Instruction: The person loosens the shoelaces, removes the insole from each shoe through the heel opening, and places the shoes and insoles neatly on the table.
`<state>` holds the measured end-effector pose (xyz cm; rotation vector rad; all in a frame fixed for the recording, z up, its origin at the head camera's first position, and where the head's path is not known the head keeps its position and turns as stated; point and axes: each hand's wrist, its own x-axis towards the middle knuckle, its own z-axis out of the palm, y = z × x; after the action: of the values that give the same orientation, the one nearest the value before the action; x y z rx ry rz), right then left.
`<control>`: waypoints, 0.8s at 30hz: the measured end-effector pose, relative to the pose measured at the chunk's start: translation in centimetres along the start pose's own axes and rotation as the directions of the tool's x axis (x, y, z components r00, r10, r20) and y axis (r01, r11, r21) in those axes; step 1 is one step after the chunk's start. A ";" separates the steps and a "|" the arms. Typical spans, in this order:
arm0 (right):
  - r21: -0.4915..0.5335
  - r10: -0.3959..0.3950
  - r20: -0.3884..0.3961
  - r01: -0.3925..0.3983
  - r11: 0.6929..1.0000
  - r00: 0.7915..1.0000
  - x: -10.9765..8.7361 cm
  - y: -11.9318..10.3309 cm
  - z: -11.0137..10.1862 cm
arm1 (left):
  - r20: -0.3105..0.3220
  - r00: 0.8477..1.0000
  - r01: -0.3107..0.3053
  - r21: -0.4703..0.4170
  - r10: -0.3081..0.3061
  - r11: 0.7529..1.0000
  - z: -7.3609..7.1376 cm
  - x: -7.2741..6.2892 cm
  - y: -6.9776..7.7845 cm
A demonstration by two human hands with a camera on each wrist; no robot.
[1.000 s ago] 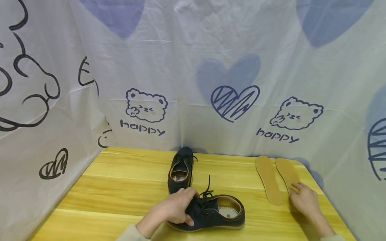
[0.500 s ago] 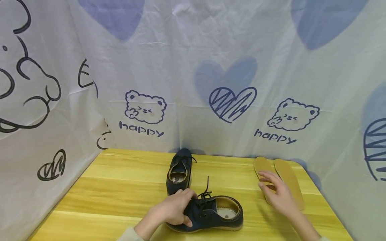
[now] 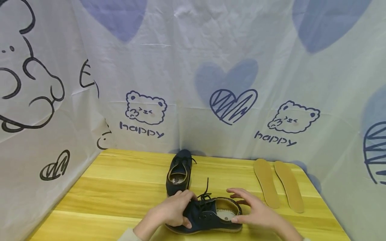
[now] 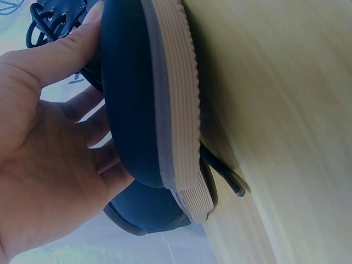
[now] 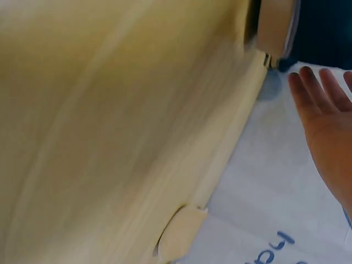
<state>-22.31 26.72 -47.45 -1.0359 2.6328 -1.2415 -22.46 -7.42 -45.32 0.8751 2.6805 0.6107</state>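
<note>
A dark navy lace-up shoe [image 3: 208,219] lies sideways on the table, its toe to the left and its opening to the right. My left hand [image 3: 170,211] grips it over the toe, thumb on the near side; the left wrist view shows its ribbed tan sole [image 4: 179,99] close up. Around the heel end hovers my right hand [image 3: 257,212], fingers spread and relaxed, holding nothing. In the right wrist view those fingers [image 5: 319,93] are beside the heel; whether they touch it I cannot tell. The matching shoe [image 3: 182,160] stands just behind, toe pointing away.
Two tan insoles [image 3: 266,184] lie side by side at the right of the yellow wood-grain table [image 3: 120,187]. A white printed cloth [image 3: 187,77] hangs behind the table and along its sides.
My right hand has left the right-hand insole, passed over the left one and come to the shoe's heel. Both insoles stay on the table. My left hand keeps its grip on the toe.
</note>
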 end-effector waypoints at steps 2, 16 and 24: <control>-0.025 0.035 0.067 -0.034 0.999 0.997 0.1 -0.1 0.3 | -0.003 1.000 0.003 -0.001 -0.003 1.000 0.0 -0.1 0.0; 0.006 0.146 0.137 -0.148 0.989 0.980 -0.3 -0.6 1.1 | 0.001 0.999 -0.048 0.035 0.048 0.998 0.0 -0.2 0.1; 0.004 0.121 0.113 -0.122 0.993 0.986 -1.0 -0.3 0.6 | 0.040 0.995 -0.088 0.044 0.087 0.995 0.2 -0.1 0.5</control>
<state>-21.14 26.78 -47.91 -0.9004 2.5584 -1.1371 -22.06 -7.04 -45.23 1.0107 2.6428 0.5480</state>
